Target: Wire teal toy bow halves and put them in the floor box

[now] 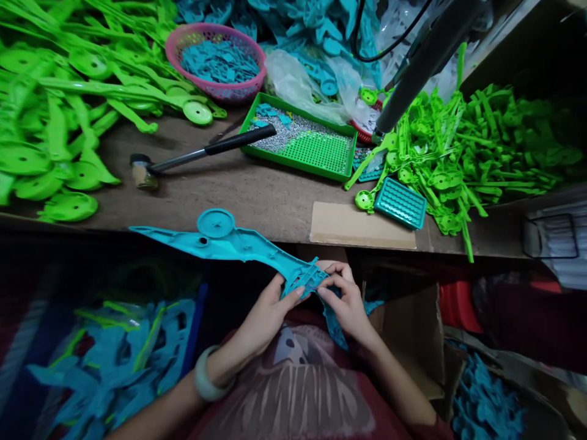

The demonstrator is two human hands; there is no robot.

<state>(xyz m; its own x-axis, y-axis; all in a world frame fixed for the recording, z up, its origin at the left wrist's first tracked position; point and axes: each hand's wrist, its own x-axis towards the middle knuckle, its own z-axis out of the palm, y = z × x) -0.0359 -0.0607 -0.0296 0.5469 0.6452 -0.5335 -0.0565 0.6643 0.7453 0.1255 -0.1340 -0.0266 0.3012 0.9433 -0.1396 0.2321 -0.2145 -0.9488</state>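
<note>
Grip at left (269, 310) clasps one blue part (261, 247); right grip (347, 300) pinches it, fingertips nearly together. Table (270, 198) carries one hammer (206, 150), one pink basket (229, 91).

The part (261, 247) in hand is turquoise. The bracelet (200, 374) is pale green, the shirt (288, 403) dark red with a grey print. The basket (229, 93) is pink, its pieces (220, 63) blue; the tray (293, 161) is green with a dotted grid, its bits (271, 142) silver. One heap (52, 85) is lime green.
</note>
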